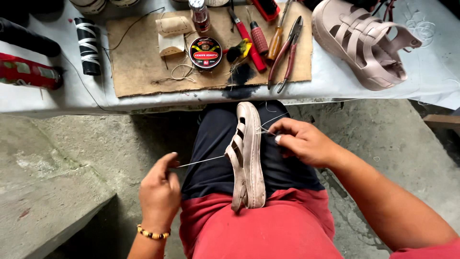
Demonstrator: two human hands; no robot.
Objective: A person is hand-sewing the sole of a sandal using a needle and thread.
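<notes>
A beige strapped sandal (pixel 249 158) stands on its edge between my knees, sole to the right. My left hand (pixel 159 189) is closed on a white thread (pixel 201 161) that runs taut from the sandal's straps out to the left. My right hand (pixel 302 141) rests against the sandal's sole side, its fingertips pinching thread near the upper straps. A bead bracelet circles my left wrist.
On the workbench ahead a cardboard mat (pixel 143 62) carries a round tin (pixel 205 52), pliers (pixel 287 50), screwdrivers (pixel 256 36) and leather scraps (pixel 172 26). The matching sandal (pixel 364 43) lies at the right. A thread spool (pixel 87 45) and a red can (pixel 28 72) sit left. Concrete floor below.
</notes>
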